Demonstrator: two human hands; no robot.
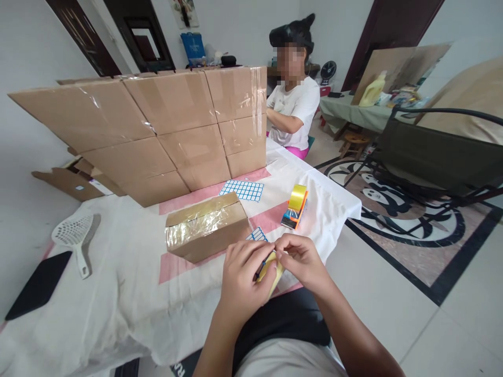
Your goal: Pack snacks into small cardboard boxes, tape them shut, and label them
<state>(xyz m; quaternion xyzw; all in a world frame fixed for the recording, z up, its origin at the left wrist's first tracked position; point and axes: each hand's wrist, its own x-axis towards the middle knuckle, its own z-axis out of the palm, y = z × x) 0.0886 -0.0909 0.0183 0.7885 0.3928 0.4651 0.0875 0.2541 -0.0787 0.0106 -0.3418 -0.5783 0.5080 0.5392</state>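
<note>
My left hand [245, 275] is closed around a small yellow object [280, 273] with a dark strip on it, held low at the table's near edge. The fingers of my right hand [302, 260] pinch at its upper right edge; the object's kind is mostly hidden by my hands. Just beyond, to the left, lies a closed cardboard box [220, 238] with shiny tape along its top. A tape dispenser [294, 209], orange and blue with a yellow roll, stands to the right. Sheets of blue-bordered labels [241, 190] lie flat behind the box and partly under my fingers.
A wall of stacked, taped cartons [188, 120] rises across the back of the table. A white slotted skimmer [74, 235] and a black flat slab [39, 285] lie at left. Another person [293, 110] in a white shirt sits behind the table. A dark folding chair [448, 152] stands at right.
</note>
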